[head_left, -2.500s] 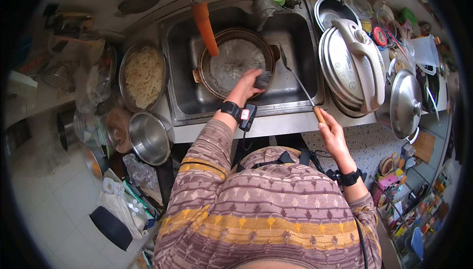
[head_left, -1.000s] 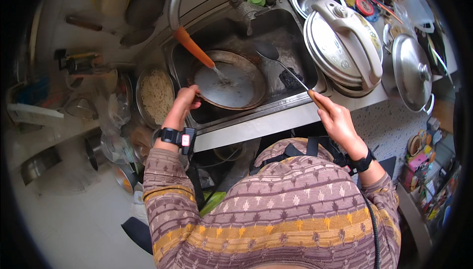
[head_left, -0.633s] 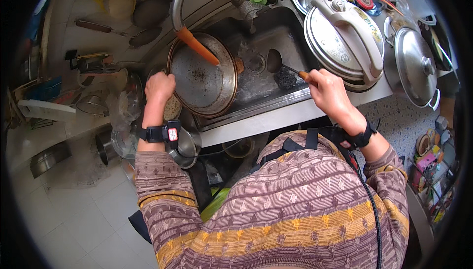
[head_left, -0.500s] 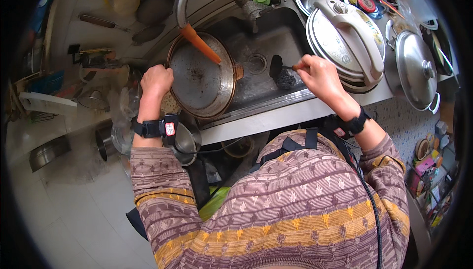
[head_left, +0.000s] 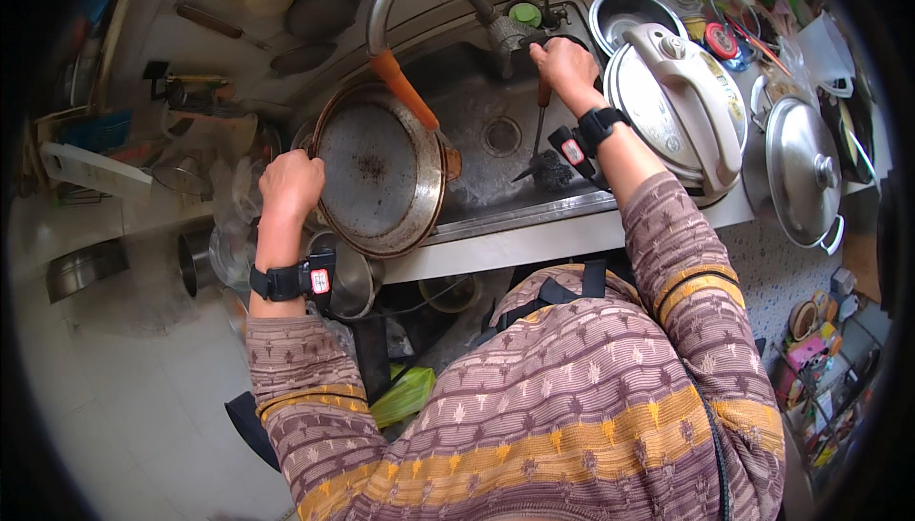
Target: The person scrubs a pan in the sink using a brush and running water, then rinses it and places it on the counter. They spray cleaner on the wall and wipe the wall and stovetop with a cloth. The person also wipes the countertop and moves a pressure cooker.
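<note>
My left hand [head_left: 292,183] is closed on the left rim of a round, shallow metal pan [head_left: 372,173] with brown stains on its base. The pan is tilted over the left side of the dark sink [head_left: 467,73], and a small brown grip shows on its right rim. My right hand [head_left: 566,73] grips the brown handle of a spatula [head_left: 539,130] above the sink's far right side. Its thin shaft points down toward me, and its dark blade appears nearly edge-on. Beside the blade lies a dark scouring pad [head_left: 552,170].
A curved tap [head_left: 379,16] with an orange hose end [head_left: 405,92] hangs over the pan. On the right stand a pressure cooker [head_left: 658,111], a lidded steel pot [head_left: 801,168] and a steel bowl [head_left: 610,16]. Several utensils hang on the left wall.
My right hand has moved left and away from me with the spatula, whose shaft now points toward me. The pan has shifted slightly nearer, my left hand still at its rim.
</note>
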`<state>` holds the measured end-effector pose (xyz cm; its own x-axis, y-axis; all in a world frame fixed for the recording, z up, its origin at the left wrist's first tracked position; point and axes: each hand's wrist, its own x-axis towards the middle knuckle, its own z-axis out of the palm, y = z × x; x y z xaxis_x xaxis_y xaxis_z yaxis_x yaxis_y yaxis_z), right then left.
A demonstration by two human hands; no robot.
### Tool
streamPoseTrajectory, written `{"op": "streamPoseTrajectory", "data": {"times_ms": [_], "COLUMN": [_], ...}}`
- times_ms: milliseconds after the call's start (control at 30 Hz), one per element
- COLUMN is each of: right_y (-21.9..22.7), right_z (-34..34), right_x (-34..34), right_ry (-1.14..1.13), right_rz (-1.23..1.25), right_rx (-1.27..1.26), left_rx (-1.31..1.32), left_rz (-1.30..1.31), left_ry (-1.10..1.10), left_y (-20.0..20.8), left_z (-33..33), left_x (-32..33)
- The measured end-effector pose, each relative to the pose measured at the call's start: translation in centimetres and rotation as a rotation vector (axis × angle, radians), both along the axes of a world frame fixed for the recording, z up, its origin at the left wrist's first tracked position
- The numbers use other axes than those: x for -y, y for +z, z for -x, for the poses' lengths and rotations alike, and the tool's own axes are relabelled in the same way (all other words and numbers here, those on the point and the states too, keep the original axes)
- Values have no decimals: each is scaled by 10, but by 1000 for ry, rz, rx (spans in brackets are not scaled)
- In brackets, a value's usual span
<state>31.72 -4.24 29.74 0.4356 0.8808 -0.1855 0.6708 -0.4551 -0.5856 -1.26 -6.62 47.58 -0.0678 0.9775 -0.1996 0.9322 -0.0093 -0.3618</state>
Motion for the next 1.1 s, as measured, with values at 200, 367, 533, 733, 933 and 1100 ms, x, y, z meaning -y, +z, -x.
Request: {"op": "streamPoseTrajectory", "data": {"times_ms": [200, 367, 533, 733, 933, 1100], "right_y": [-25, -35, -36, -29, -14, -1], "right_z": [-17, -32, -37, -33, -16, 9], "right_x": [-38, -65, -94, -102, -58, 12], "right_ry": [-107, -32, 79, 94, 155, 271], "right_rz": [208, 135, -26, 9, 78, -210], "right_rx": [-98, -9, 80, 58, 146, 173], "left_rx": [32, 11, 1, -17, -10, 5], "left_rz": [-52, -91, -76, -80, -83, -97], "left_ry": [-10, -61, -75, -118, -130, -145], "left_y": [5, 7, 8, 10, 12, 17], "left_z": [9, 9, 5, 1, -5, -5], "left_x": [14, 19, 23, 30, 35, 42]}}
